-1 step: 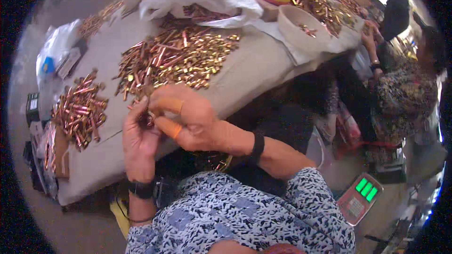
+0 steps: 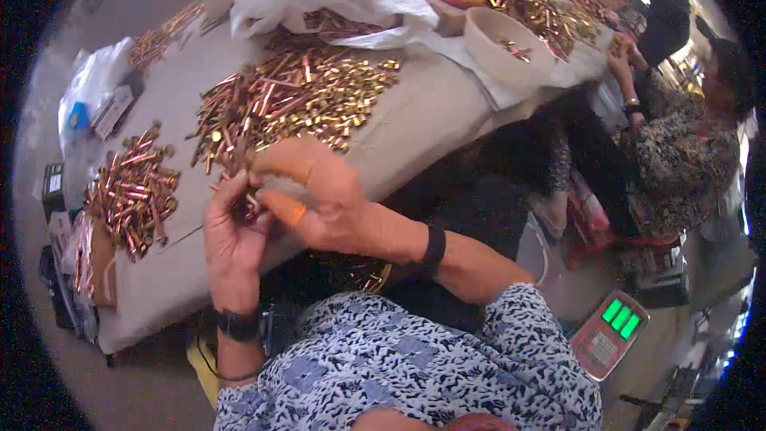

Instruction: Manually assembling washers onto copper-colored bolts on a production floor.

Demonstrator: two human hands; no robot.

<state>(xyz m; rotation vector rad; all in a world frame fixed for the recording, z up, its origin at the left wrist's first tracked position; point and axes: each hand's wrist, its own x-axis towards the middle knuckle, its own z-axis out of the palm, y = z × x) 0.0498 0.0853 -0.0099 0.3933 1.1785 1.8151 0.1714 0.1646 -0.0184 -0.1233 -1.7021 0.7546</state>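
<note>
The left hand point(image 2: 231, 239) cups a small bunch of slim copper-coloured metal tubes point(image 2: 242, 206), their long axes pointing up and away toward the counter point(image 2: 415, 112). The right hand point(image 2: 315, 195) pinches the same bunch above the counter's near edge, beside the big loose heap of copper and brass tubes point(image 2: 295, 96)

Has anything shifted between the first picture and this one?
Nothing visibly changed. The left hand and right hand meet over a few small copper tubes at the table's edge, beside the big copper pile. Another person's hand is by the white bowl.
</note>
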